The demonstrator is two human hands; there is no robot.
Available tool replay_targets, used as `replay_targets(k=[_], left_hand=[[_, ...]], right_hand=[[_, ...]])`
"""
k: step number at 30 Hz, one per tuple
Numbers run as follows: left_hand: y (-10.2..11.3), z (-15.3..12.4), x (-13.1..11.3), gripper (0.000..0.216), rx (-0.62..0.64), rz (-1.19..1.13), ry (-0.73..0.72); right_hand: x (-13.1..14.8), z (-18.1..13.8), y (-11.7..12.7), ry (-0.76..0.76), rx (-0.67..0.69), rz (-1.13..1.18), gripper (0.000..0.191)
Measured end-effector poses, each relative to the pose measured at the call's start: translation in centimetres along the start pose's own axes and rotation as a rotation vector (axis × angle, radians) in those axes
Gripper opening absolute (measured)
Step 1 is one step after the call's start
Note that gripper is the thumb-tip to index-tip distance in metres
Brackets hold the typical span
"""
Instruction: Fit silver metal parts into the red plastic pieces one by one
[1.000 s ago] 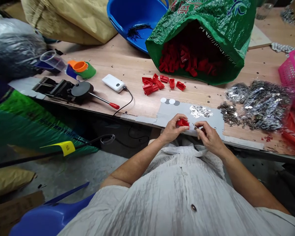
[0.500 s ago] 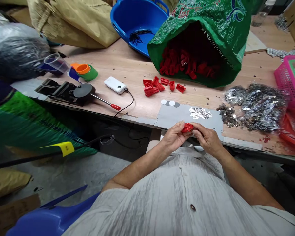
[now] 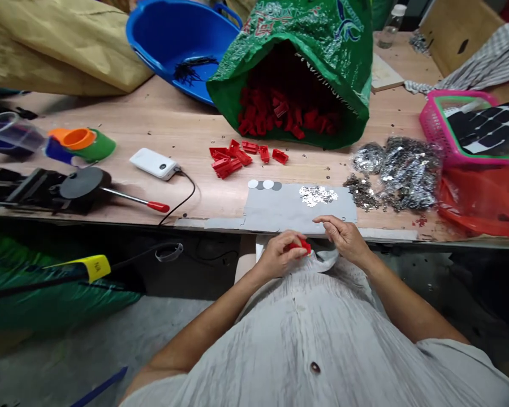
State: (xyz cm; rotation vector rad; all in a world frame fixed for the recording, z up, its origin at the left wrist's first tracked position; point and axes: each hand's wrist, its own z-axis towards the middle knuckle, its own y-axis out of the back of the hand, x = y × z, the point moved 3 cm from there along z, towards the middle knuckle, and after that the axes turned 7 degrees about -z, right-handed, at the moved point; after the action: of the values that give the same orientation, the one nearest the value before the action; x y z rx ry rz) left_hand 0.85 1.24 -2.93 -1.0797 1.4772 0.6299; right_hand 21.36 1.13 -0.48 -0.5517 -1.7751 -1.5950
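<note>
My left hand [image 3: 279,255] is closed around a small red plastic part [image 3: 304,246], held low in front of the table edge. Part of it is hidden by my fingers. To its right, my right hand [image 3: 348,242] is apart from it, index finger stretched out over the edge of the grey mat [image 3: 275,212]; I see nothing in its fingers. Small flat silvery metal pieces [image 3: 318,196] lie spread on the mat. More red plastic parts [image 3: 228,160] sit in a loose group beyond the mat's left corner.
A green sack [image 3: 297,34] lies open with many red parts inside. Behind it is a blue basin [image 3: 165,34]. At left stand a lever tool [image 3: 85,183] and a white power bank [image 3: 154,164]. Bagged metal pieces [image 3: 411,172] and a pink basket [image 3: 432,121] are at right.
My hands have moved apart. The red part stays in my left hand, now lower; my right hand has let go of it and straightened its index finger. The view has shifted right.
</note>
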Motion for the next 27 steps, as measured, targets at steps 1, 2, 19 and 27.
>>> replay_targets(k=[1,2,19,27], left_hand=[[0.2,0.0,0.8,0.029,0.027,0.049,0.034],[0.4,0.0,1.8,0.031,0.04,0.042,0.096],[2.8,1.4,7.5,0.052,-0.065,0.281,0.399],[2.6,1.4,7.3,0.048,-0.056,0.292,0.403]], right_hand=[[-0.7,-0.2,0.4,-0.029,-0.036,-0.011,0.041],[-1.5,-0.5,0.9,-0.059,-0.077,-0.03,0.039],[-12.0,-1.8,8.9,-0.314,-0.465,-0.644,0.03],[-11.8,-1.2,9.4,-0.327,-0.457,-0.697,0.031]])
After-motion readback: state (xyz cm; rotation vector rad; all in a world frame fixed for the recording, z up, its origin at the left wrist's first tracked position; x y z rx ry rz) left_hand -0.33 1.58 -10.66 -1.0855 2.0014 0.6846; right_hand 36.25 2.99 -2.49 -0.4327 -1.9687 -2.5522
